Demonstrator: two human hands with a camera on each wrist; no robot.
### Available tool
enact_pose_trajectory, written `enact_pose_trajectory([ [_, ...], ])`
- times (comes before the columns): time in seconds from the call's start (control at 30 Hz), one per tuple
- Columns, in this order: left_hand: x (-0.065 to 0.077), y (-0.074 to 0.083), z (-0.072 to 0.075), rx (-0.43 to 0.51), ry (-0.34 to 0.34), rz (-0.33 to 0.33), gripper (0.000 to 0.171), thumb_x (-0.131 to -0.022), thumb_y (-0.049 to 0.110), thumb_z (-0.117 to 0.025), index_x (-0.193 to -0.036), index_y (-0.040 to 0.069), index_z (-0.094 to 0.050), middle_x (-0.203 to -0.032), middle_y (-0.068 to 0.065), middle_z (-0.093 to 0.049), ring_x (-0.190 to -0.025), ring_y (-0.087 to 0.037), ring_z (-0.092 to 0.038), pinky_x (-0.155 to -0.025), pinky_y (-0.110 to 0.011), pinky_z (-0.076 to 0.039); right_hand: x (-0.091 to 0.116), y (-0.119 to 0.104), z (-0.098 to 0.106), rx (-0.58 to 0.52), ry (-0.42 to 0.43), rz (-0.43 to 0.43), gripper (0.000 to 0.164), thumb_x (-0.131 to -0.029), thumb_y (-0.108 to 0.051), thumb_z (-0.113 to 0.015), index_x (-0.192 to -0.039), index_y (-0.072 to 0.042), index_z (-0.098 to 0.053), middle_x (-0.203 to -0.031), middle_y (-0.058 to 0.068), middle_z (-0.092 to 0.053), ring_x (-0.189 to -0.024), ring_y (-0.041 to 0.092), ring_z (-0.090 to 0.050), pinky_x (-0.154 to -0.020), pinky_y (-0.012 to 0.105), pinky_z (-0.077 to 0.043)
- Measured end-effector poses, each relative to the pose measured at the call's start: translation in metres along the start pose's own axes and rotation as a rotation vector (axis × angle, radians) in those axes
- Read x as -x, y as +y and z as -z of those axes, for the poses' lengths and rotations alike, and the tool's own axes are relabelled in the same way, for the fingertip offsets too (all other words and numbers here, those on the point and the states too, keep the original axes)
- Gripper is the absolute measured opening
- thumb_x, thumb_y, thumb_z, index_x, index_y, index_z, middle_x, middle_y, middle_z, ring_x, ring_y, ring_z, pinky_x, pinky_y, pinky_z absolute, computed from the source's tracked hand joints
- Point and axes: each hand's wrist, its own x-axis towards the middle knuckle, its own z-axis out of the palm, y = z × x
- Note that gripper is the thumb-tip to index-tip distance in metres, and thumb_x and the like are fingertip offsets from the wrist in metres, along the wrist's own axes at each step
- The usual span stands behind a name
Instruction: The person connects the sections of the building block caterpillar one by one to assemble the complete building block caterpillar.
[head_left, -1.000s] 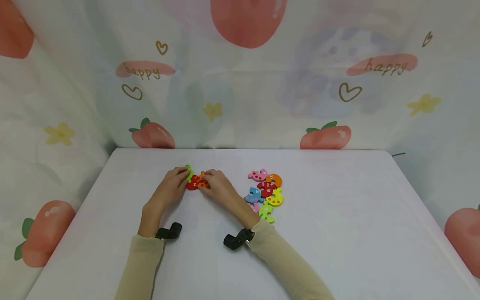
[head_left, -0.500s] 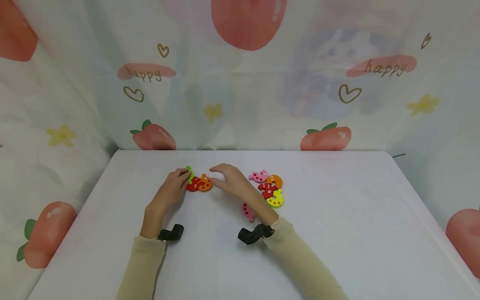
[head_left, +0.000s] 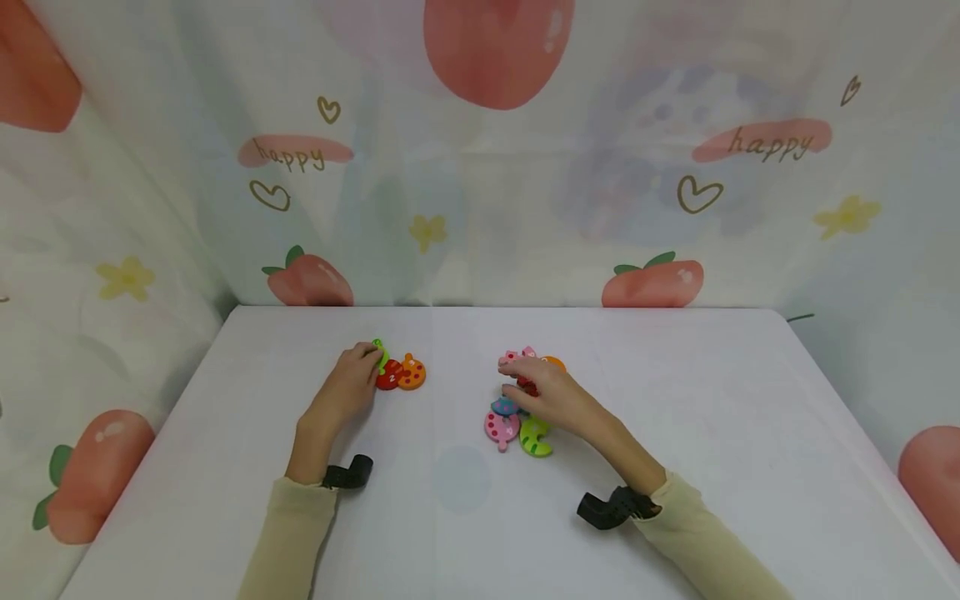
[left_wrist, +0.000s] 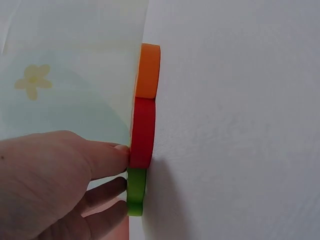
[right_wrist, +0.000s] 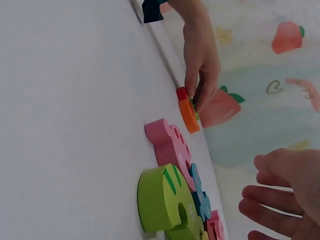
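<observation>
- Three pieces, green (head_left: 381, 358), red (head_left: 389, 377) and orange (head_left: 412, 372), touch in a row left of centre, near the table's (head_left: 450, 542) back edge.
- Left hand (head_left: 342, 385) rests extended fingertips on the row's left end, unclenched.
- Right of centre, a pink piece (head_left: 502, 427), blue piece (head_left: 506, 406) and lime piece (head_left: 535, 437) edge a bunch.
- Right hand (head_left: 553, 393) hangs over it, fingers parted, grasping nothing.
- White tabletop separates both groups, leaving sideways room.
</observation>
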Motion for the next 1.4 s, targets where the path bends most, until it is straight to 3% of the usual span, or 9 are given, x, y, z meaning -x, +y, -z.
enact_pose_trajectory([
  [0.2, -0.001, 0.003, 0.000, -0.022, -0.008, 0.021, 0.039, -0.099, 0.011, -0.053, -0.136, -0.001, -0.052, -0.137, -0.017, -0.049, -0.130, -0.035, -0.046, -0.110, -0.047, -0.042, 0.010, 0.005, 0.007, 0.002, 0.024, 0.040, 0.037, -0.091, -0.011, -0.066, -0.125, 0.001, -0.060, -0.110, 0.014, -0.067, -0.095, 0.022, -0.062, -0.080, 0.031, -0.058],
  [0.43, -0.002, 0.006, -0.003, -0.001, -0.003, 0.064, 0.045, -0.099, 0.027, -0.055, -0.132, -0.004, -0.052, -0.136, -0.020, -0.048, -0.127, -0.038, -0.044, -0.110, -0.050, -0.041, 0.010, -0.001, 0.004, -0.006, -0.041, 0.010, 0.042, -0.092, -0.014, -0.066, -0.131, 0.000, -0.056, -0.129, 0.016, -0.061, -0.114, 0.031, -0.060, -0.095, 0.044, -0.054],
  [0.6, -0.003, 0.014, -0.007, -0.010, -0.001, 0.114, 0.066, -0.094, 0.044, -0.060, -0.128, -0.009, -0.045, -0.134, -0.024, -0.043, -0.120, -0.040, -0.041, -0.098, -0.050, -0.048, 0.011, -0.009, 0.002, 0.023, -0.120, -0.049, 0.049, -0.093, -0.023, -0.066, -0.135, -0.003, -0.054, -0.139, 0.013, -0.056, -0.130, 0.030, -0.052, -0.103, 0.046, -0.048],
  [0.83, -0.005, 0.025, -0.010, -0.101, 0.031, 0.128, 0.087, -0.084, 0.057, -0.066, -0.129, -0.012, -0.040, -0.131, -0.026, -0.042, -0.119, -0.040, -0.041, -0.090, -0.048, -0.053, 0.012, -0.016, -0.004, 0.041, -0.172, -0.058, 0.049, -0.091, -0.020, -0.068, -0.135, -0.003, -0.054, -0.136, 0.011, -0.058, -0.126, 0.027, -0.054, -0.104, 0.044, -0.048],
  [1.03, -0.006, 0.026, -0.012, -0.100, 0.032, 0.134, 0.087, -0.084, 0.059, -0.066, -0.129, -0.011, -0.040, -0.130, -0.024, -0.043, -0.118, -0.038, -0.041, -0.090, -0.047, -0.052, 0.016, -0.019, -0.012, 0.135, -0.208, -0.004, 0.047, -0.088, -0.023, -0.071, -0.130, -0.005, -0.059, -0.129, 0.010, -0.062, -0.124, 0.028, -0.056, -0.101, 0.043, -0.050],
  [1.27, -0.005, 0.026, -0.011, -0.090, 0.028, 0.141, 0.090, -0.084, 0.059, -0.065, -0.134, -0.010, -0.037, -0.133, -0.024, -0.042, -0.119, -0.037, -0.041, -0.091, -0.049, -0.053, 0.018, -0.022, -0.018, 0.225, -0.215, 0.017, 0.037, -0.083, -0.025, -0.077, -0.115, -0.009, -0.068, -0.108, 0.004, -0.065, -0.095, 0.016, -0.060, -0.081, 0.027, -0.057],
  [1.4, -0.004, 0.026, -0.009, -0.069, 0.019, 0.138, 0.090, -0.085, 0.057, -0.066, -0.136, -0.010, -0.036, -0.135, -0.024, -0.041, -0.120, -0.037, -0.041, -0.090, -0.050, -0.053, 0.018, -0.023, -0.020, 0.249, -0.232, 0.035, 0.035, -0.083, -0.026, -0.076, -0.114, -0.010, -0.069, -0.111, 0.005, -0.065, -0.100, 0.017, -0.060, -0.081, 0.026, -0.058],
])
